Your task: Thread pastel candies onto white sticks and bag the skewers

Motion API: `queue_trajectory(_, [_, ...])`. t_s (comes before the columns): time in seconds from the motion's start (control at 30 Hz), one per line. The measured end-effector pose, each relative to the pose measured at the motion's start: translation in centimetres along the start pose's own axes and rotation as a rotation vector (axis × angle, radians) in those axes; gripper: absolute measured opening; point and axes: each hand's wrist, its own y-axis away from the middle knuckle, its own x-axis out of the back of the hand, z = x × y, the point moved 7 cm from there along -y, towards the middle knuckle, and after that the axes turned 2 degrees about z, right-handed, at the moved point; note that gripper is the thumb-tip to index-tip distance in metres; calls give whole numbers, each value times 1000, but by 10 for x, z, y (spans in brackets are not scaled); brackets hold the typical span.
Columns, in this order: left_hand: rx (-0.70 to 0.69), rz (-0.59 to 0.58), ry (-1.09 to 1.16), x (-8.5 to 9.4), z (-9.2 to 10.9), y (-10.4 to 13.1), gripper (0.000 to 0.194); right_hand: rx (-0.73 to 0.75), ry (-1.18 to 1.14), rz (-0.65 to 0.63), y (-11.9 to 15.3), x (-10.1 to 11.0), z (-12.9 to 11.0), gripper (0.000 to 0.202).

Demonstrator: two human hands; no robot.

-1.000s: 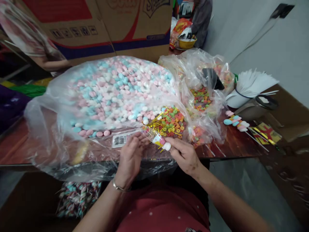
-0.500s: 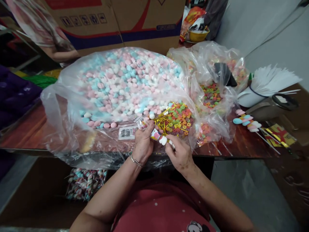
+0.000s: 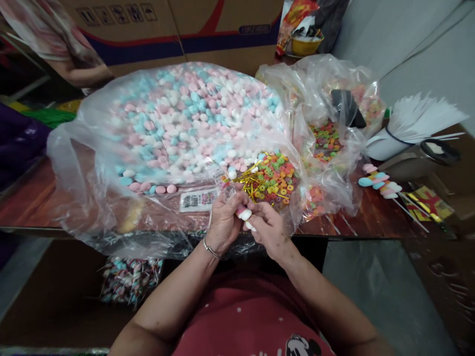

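Note:
My left hand (image 3: 224,220) is closed in a pinch on a marshmallow candy (image 3: 244,214) in a clear printed wrapper, white and pink between the fingers. My right hand (image 3: 271,230) pinches the same candy's near end, where a white lump pokes out; the fingers hide much of it. Just beyond the fingertips lie gold twist ties (image 3: 251,184) and a heap of colourful gummy rings (image 3: 278,177). Pink, blue and white marshmallows (image 3: 193,118) fill a large clear bag behind. A printed label (image 3: 196,200) shows through plastic left of my hands.
Marshmallow skewers (image 3: 380,182) lie at the right, near a white mug (image 3: 386,143) of paper sticks and a lidded dark container (image 3: 411,160). An open carton (image 3: 48,296) below left holds many finished-looking skewers (image 3: 129,279). A large carton (image 3: 178,39) and another person's arm (image 3: 79,74) are behind.
Both hands have drawn closer together around the candy, and its printed wrapper is now mostly covered by fingers. The view has shifted slightly.

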Motion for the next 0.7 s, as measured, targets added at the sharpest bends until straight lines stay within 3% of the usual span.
queue_trajectory(0.1, [56,18,-19,3,-12,7,38,-114,-190,20,-2,-3,11,26])
queue_trajectory(0.2, [76,51,-39,5,-15,10,35,-82,-176,-7,1,-4,10,29])
queue_trajectory(0.33, [50,120,17,7,-3,3,36,96,123,-17,15,6,1,39])
queue_trajectory(0.47, [-15,146,42,4,5,-3,35,318,594,23,30,15,-7,10])
queue_trajectory(0.5, [-20,144,37,3,4,-2,35,346,647,31,32,16,-7,14])
queue_trajectory(0.7, [42,33,20,-5,-6,8,33,255,315,-5,22,20,8,28])
